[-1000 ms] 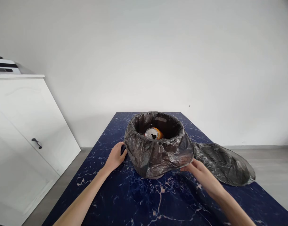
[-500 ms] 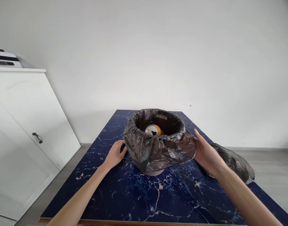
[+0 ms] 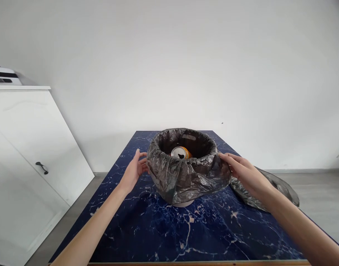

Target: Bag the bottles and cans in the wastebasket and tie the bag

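A small bin lined with a dark grey plastic bag (image 3: 186, 177) stands on the blue marble table (image 3: 169, 229). An orange drink can (image 3: 181, 152) lies inside it, silver top facing me. My left hand (image 3: 135, 169) is at the bin's left side, fingers apart and touching the bag near the rim. My right hand (image 3: 245, 173) rests on the bag's right side near the rim, fingers stretched out over the plastic. Neither hand grips anything that I can see.
A second crumpled grey bag (image 3: 271, 186) lies on the table to the right, behind my right arm. A white cabinet (image 3: 27, 155) with a dark handle stands at the left. A plain white wall is behind the table.
My left hand rose from the bin's base to just below its rim. My right hand moved from under the bag's right fold up onto its side near the rim.
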Available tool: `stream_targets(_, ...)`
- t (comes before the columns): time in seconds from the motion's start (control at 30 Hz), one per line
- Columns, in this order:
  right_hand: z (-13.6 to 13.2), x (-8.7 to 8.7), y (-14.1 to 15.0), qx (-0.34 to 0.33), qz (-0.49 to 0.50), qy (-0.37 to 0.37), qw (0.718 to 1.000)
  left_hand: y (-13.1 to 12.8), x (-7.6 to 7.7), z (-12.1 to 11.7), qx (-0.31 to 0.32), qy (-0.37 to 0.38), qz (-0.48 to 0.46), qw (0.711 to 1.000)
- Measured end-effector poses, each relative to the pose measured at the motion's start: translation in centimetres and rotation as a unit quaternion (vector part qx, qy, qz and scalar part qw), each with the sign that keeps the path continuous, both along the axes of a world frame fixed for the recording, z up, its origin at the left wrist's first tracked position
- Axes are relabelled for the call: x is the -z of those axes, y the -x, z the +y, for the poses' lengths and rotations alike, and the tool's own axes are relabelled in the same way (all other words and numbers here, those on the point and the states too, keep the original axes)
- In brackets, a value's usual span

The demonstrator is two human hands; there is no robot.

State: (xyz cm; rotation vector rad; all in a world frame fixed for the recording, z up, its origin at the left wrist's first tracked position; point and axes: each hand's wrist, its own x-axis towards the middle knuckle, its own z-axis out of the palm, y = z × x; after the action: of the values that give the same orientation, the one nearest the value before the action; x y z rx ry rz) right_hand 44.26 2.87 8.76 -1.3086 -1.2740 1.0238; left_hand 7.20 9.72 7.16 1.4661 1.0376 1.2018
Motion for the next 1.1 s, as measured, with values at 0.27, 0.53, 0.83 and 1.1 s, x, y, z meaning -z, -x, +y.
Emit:
stream_targets(0.27,-0.9,-2.2,-0.9,0.052,-0.062,-0.059,0.995,-1.7,-5.9,-0.9,0.003,0.039,-0.147,0.988)
stream_targets(0.53,-1.4,-4.1,-2.0,0.127,-0.014,-0.145,0.981,-2.2,-9.8,-1.6,-0.044,-0.004,-0.210,0.977)
stream_targets(0.83,-1.6,-5.4,-2.2,0.204,0.103,-0.267,0.936,-2.3,-13.5,-3.4,-0.063,-0.136,-0.216,0.965)
stream_targets(1.1,-1.9,-4.2,-3.1,0.236,0.141,-0.267,0.924,-2.3,-13.2,-3.3,-0.122,-0.170,-0.265,0.941)
